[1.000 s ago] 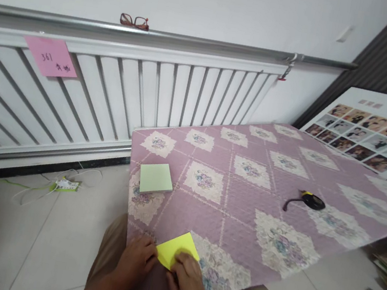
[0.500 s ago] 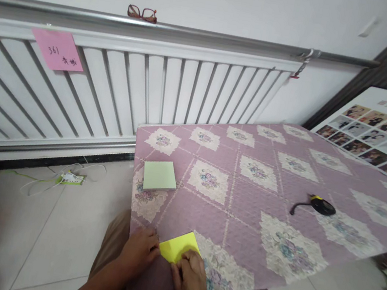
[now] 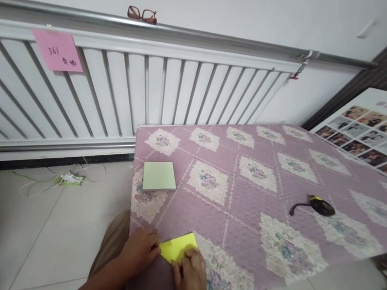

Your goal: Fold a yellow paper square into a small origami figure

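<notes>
Left of the pale green pad point(image 3: 159, 175), a pink note point(image 3: 59, 50) hangs on the radiator point(image 3: 180, 88), likely for easy reading. The pad lies flat on the bench point(image 3: 204, 216). Nearer the person than the pad, the left hand point(image 3: 140, 252) meets one corner of the yellow paper point(image 3: 176, 247), which lies to the pad's near right, probably steadying it. The right hand point(image 3: 192, 281) curls over the paper's near right part, seemingly pressing it flat; whether either hand pinches, I cannot tell. Far right of the pad rests a black-and-yellow object point(image 3: 322, 206), out of the hands' way.
</notes>
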The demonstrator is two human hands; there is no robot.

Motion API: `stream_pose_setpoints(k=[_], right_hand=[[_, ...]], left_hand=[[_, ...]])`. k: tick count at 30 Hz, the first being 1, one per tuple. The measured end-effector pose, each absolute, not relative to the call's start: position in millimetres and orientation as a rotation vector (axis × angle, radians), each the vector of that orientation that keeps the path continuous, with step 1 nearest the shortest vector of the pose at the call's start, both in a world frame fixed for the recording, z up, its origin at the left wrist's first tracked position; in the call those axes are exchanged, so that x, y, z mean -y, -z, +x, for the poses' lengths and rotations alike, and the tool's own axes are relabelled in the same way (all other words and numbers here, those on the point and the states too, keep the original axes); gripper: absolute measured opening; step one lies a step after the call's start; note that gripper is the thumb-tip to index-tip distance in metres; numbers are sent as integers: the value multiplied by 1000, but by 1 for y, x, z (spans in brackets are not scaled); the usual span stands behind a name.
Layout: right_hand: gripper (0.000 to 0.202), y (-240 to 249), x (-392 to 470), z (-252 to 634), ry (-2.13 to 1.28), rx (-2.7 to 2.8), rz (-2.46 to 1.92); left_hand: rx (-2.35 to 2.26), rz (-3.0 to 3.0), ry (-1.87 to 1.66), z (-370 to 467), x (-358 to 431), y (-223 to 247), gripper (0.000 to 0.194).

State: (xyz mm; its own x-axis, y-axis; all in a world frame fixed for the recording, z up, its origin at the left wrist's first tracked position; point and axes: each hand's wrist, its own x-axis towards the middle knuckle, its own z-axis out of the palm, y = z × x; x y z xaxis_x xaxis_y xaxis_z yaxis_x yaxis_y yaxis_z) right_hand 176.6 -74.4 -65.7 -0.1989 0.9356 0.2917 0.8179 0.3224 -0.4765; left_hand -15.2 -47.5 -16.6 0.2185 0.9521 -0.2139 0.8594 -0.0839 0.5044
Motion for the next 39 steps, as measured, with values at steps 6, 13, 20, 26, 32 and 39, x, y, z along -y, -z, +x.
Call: stream_pose_setpoints(k=[6, 13, 20, 26, 32, 39], right_hand=[[10, 66, 73, 176, -244, 2037, -1554], [4, 66, 70, 176, -233, 2012, -1576], [4, 64, 68, 176, -211, 2011, -1601], [5, 60, 67, 174, -223, 2026, -1628], [9, 59, 66, 174, -213, 2027, -1639], [15, 57, 65, 173, -189, 2051, -1652]], left_hand=[[-1661, 1978, -161, -14, 44, 16, 15], [-1673, 1980, -105, -13, 42, 13, 15], [-1683, 1960, -36, -13, 37, 13, 15], [-1682, 1958, -21, -13, 34, 16, 15], [-1684, 1962, -8, -12, 33, 14, 15], [-1687, 1956, 9, -11, 32, 11, 14]])
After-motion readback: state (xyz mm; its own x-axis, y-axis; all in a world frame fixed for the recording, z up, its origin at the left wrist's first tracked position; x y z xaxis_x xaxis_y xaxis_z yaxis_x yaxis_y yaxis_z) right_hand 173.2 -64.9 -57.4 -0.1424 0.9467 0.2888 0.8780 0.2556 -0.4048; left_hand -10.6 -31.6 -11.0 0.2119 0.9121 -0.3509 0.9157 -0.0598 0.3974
